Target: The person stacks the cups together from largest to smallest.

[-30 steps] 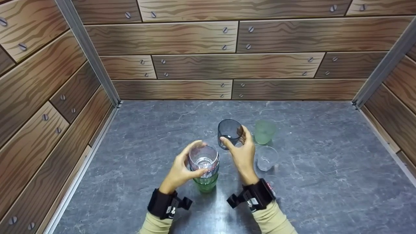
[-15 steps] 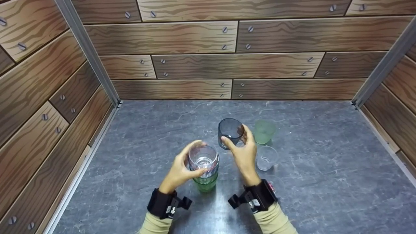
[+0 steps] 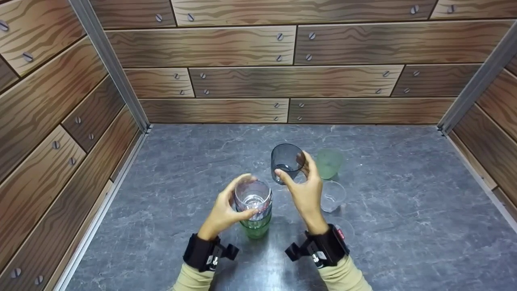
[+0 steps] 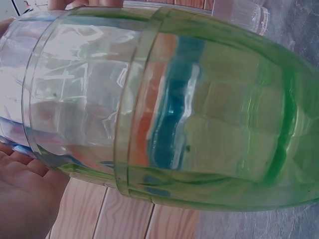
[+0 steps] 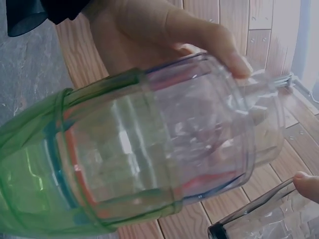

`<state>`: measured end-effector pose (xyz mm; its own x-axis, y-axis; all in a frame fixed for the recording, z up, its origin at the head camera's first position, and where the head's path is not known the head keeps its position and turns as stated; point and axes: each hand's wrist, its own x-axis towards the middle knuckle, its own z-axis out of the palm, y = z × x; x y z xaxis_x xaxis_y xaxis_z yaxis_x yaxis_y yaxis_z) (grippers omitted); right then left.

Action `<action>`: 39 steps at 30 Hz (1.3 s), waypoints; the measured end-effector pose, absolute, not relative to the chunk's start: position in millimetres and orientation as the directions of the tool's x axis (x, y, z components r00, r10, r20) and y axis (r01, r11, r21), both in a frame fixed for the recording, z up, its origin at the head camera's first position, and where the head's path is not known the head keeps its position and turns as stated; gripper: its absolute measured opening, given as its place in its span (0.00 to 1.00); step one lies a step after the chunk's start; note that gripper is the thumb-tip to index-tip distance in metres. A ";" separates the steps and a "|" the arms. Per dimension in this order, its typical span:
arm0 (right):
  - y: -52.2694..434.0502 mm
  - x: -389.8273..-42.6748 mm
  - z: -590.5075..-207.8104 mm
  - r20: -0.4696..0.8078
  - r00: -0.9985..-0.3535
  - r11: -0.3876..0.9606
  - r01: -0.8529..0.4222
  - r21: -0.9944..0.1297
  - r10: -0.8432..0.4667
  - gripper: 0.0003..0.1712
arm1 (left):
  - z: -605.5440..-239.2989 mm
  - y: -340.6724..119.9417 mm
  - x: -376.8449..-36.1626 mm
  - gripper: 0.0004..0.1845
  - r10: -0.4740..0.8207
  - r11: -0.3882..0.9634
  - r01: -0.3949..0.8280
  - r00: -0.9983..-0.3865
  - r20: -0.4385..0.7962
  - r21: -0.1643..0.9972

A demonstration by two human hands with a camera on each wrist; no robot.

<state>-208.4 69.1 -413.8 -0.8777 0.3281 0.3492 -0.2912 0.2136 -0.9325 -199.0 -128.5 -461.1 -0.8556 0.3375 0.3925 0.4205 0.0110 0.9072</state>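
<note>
1. Dark grey cup (image 3: 286, 159) is pinched at its lower wall by the right hand (image 3: 305, 194), lifted off the stone counter (image 3: 404, 210).
2. Left hand (image 3: 222, 212) wraps the stacked cups (image 3: 253, 206) standing near the counter's front middle.
3. Frosted green cup (image 3: 329, 161) and clear cup (image 3: 332, 196) stand right of the hand.

Grey cup (image 3: 287, 162) slightly higher, off table.

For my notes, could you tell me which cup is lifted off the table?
The dark grey cup, gripped by the right hand; the others are stacked or standing.
</note>
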 end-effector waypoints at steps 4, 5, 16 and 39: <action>68.9 -205.3 -409.9 0.364 -0.875 0.209 -0.310 -0.928 0.320 0.45 | -460.5 -128.3 -198.5 0.42 0.337 0.011 0.412 -0.859 0.385 0.911; 68.9 -204.5 -409.3 0.365 -0.876 0.206 -0.312 -0.928 0.317 0.45 | -460.5 -128.3 -198.4 0.42 0.337 0.011 0.411 -0.860 0.384 0.911; 68.4 -196.2 -400.6 0.385 -0.875 0.201 -0.337 -0.920 0.293 0.46 | -460.6 -128.2 -198.5 0.42 0.341 0.006 0.397 -0.863 0.372 0.918; 67.0 -182.6 -390.0 0.420 -0.872 0.184 -0.383 -0.905 0.251 0.47 | -459.1 -128.4 -197.6 0.42 0.340 0.011 0.419 -0.856 0.390 0.908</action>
<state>-182.6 67.0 -390.0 -0.8719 0.2513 0.4203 -0.3834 0.1836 -0.9052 -197.6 -128.4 -459.1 -0.8556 0.3400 0.3903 0.4186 0.0109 0.9081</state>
